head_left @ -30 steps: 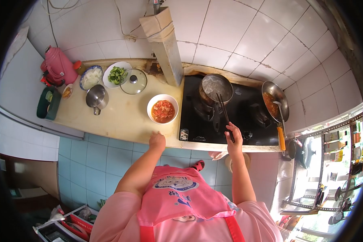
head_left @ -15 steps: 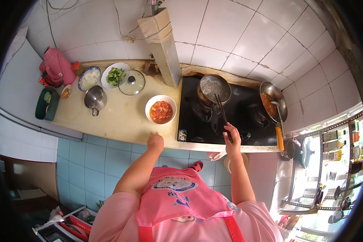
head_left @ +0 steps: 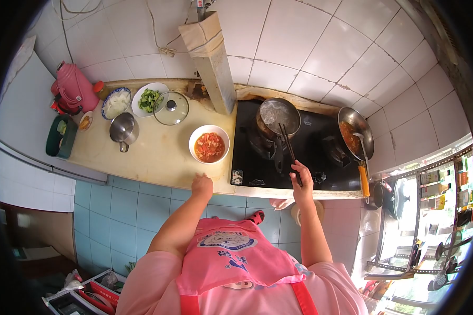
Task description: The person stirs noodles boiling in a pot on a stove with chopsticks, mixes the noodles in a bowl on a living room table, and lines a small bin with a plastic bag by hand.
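Note:
My right hand (head_left: 302,182) grips a pair of dark chopsticks (head_left: 289,144), whose tips reach to the near rim of a saucepan (head_left: 265,126) on the black cooktop. Pale, bubbly liquid (head_left: 274,111) fills the saucepan, and its dark handle points toward me. At the front edge of the counter, my left hand (head_left: 202,185) rests closed with nothing seen in it. Just beyond that hand stands a white bowl (head_left: 193,140) of chopped tomato (head_left: 210,147) in red juice.
A wok (head_left: 370,137) with red sauce, a spatula and an orange handle sits on the right of the cooktop (head_left: 320,176). Left on the counter (head_left: 152,157) are a glass lid (head_left: 180,111), a metal pot (head_left: 123,128), plates of cut vegetables and a pink thermos (head_left: 76,86).

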Motion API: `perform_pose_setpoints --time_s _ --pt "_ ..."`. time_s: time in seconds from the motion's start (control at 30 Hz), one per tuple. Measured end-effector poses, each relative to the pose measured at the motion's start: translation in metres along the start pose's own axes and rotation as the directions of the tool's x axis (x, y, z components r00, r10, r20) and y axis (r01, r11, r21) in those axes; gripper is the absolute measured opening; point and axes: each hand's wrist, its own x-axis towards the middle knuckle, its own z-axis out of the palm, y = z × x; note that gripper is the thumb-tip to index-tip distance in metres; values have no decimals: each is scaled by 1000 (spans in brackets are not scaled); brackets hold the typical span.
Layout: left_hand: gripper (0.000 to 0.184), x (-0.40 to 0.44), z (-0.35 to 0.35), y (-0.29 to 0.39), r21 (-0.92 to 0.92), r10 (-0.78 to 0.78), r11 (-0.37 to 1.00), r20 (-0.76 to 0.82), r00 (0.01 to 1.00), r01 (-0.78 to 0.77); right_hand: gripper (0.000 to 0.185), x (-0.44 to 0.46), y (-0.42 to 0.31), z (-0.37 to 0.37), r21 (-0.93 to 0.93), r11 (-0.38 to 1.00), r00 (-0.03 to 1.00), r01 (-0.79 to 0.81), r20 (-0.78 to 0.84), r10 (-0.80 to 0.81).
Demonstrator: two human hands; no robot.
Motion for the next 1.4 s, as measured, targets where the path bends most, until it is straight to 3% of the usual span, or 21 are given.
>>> perform_pose_setpoints --time_s 0.57,0.8,0.87,0.97,1.0,1.1,1.2,1.33,1.4 --pt "40 -12 -21 6 -33 -59 998 42 997 61 23 1 3 0 -15 1000 1000 22 -12 -22" --pt "39 -3 -4 2 16 -26 1000 24 999 25 18 9 3 -3 23 1000 994 13 -107 -10" --pt "39 -4 -8 5 -30 -81 996 34 996 82 17 16 7 -4 32 999 989 12 -150 -7" --pt "39 0 0 2 -9 -42 999 17 999 42 14 36 9 -2 294 952 962 -89 -224 159" --pt "39 2 4 1 -10 -41 999 16 999 41 14 44 8 0 293 952 961 -88 -225 158" --pt "40 7 12 -1 -29 -42 999 42 998 44 14 70 -3 7 561 809 948 -178 -122 293" --pt "41 9 15 -1 -5 -24 1000 49 999 24 20 88 1 22 556 794 945 -246 -42 323" --pt "41 0 0 2 -52 -45 998 54 998 48 14 100 -3 40 624 748 936 -227 -72 343" --pt "41 -4 -7 4 -57 -51 997 61 997 55 13 101 6 43 573 794 944 -204 -100 315"
